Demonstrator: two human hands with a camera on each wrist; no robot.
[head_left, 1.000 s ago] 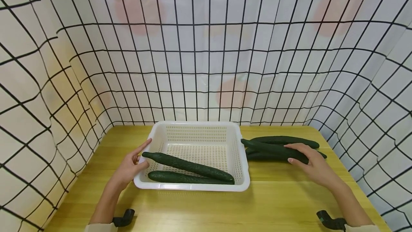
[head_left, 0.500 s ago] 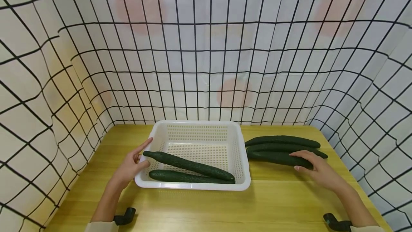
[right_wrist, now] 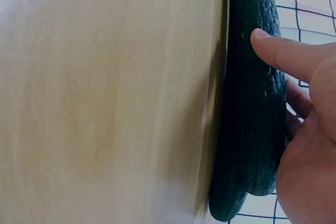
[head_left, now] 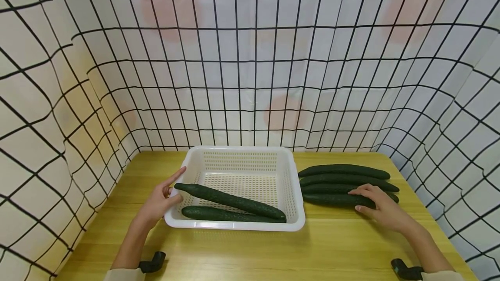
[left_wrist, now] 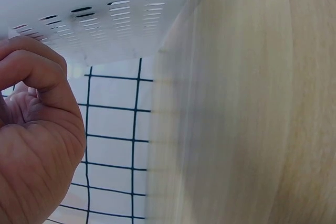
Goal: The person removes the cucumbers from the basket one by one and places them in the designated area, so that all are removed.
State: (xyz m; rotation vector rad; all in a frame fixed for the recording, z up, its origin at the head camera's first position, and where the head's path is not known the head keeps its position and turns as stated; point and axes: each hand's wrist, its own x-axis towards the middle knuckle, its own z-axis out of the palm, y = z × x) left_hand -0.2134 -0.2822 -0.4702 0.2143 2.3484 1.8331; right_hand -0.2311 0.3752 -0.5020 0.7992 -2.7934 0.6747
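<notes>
A white plastic basket with slotted walls stands on the table, and two dark green cucumbers lie along its front. The upper one slants, its left end resting on the rim; the lower one lies partly beneath it. My left hand holds the basket's left rim, thumb over the edge and fingers curled against the outer wall. Right of the basket several more cucumbers lie side by side. Around the nearest cucumber, near its right end, my right hand has its thumb in front and its fingers across the top.
The yellow wooden table reaches forward to a black wire grid over a pale backing, which also stands along both sides. Black curved wrist pieces show at both sleeves. The cucumber row's left ends lie close to the basket.
The cucumber under my right hand has come down off the pile toward me and lies in front of the others. My right hand moved nearer and slightly right. The left hand keeps its place.
</notes>
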